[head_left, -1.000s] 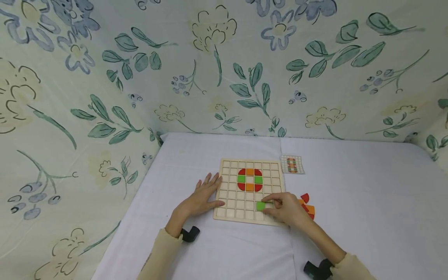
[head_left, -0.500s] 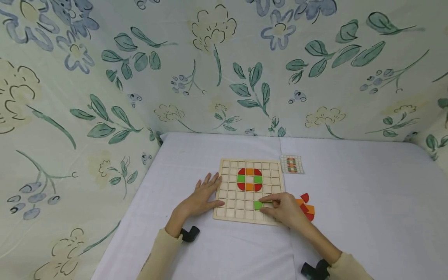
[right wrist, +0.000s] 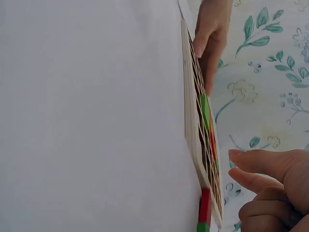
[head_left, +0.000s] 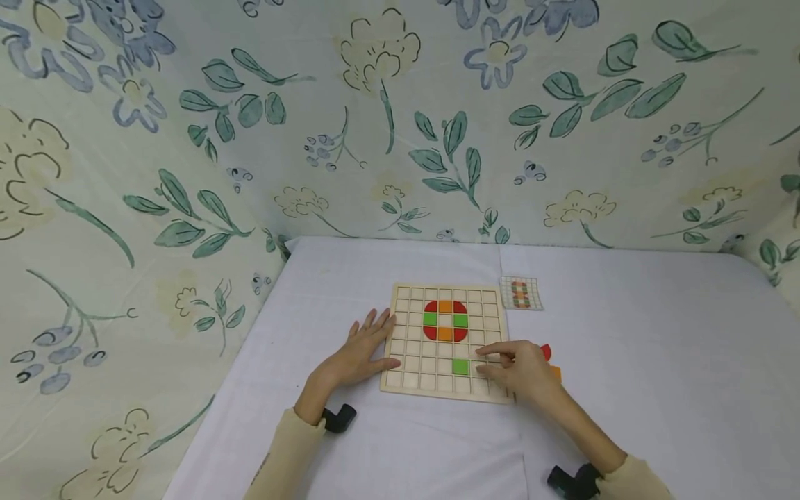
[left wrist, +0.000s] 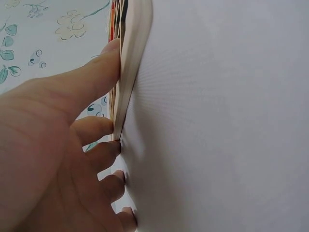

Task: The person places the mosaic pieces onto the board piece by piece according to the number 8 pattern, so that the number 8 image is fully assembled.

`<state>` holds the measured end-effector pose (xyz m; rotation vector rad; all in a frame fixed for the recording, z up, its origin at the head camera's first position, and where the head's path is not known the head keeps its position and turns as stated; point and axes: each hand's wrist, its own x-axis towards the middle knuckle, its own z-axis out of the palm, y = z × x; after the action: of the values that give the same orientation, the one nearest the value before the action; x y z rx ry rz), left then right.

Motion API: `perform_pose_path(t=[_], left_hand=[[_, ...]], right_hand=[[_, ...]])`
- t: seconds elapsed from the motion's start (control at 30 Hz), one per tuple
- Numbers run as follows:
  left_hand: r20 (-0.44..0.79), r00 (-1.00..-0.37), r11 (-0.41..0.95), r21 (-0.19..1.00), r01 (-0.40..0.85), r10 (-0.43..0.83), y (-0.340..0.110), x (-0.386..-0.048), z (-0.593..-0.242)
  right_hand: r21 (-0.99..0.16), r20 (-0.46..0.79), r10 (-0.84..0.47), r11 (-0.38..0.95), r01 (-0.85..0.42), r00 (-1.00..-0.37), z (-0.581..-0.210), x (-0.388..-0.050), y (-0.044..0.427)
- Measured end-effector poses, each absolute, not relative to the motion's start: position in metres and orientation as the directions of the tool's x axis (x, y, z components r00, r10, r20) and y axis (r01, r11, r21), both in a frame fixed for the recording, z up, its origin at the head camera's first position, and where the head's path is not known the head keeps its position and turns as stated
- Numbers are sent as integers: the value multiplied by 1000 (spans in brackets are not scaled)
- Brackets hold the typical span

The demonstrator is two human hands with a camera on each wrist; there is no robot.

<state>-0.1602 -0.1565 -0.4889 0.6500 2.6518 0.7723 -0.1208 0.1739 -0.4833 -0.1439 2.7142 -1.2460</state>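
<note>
A wooden grid board (head_left: 412, 382) lies on the table with a ring of red, orange and green tiles (head_left: 445, 306) set in its upper middle. One green square tile (head_left: 460, 367) sits by itself in a lower cell. Just right of that tile hovers my right hand (head_left: 525, 368), thumb and index finger parted and nothing between them; its other fingers are bent in, as the right wrist view shows. My left hand (head_left: 361, 351) rests with spread fingers along the board's left edge, and its thumb (left wrist: 96, 77) lies on the rim.
A small pattern card (head_left: 522, 294) lies at the board's upper right corner. Loose red (head_left: 546, 352) and orange pieces (head_left: 556, 375) are partly hidden behind my right hand. White cloth covers the table, and a floral cloth hangs behind it.
My right hand shifted the green tile slightly left into a lower cell, then let go and drew back to the right. The left hand has stayed in place.
</note>
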Motion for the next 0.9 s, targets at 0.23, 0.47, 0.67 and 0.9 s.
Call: perform_pose_path(t=[0.23,0.47,0.67,0.9], left_hand=[[-152,-855,751,569,335,496,-158,-159,-491],[-151,-854,750,569,337,499,-158,-159,-490],[-157,-852,750,571,334,499,-158,-160,-490],[-153,-852,749,571,337,500,-158,-160,-491]], right_hand=[[-709,-56,-42,705,10,-998,-476,-121,226],[-656,-66,64,749,92,-996,-482,-118,261],[-657,-113,75,742,131,-991,-487,-119,266],[-649,-110,61,752,118,-992,-489,-123,266]])
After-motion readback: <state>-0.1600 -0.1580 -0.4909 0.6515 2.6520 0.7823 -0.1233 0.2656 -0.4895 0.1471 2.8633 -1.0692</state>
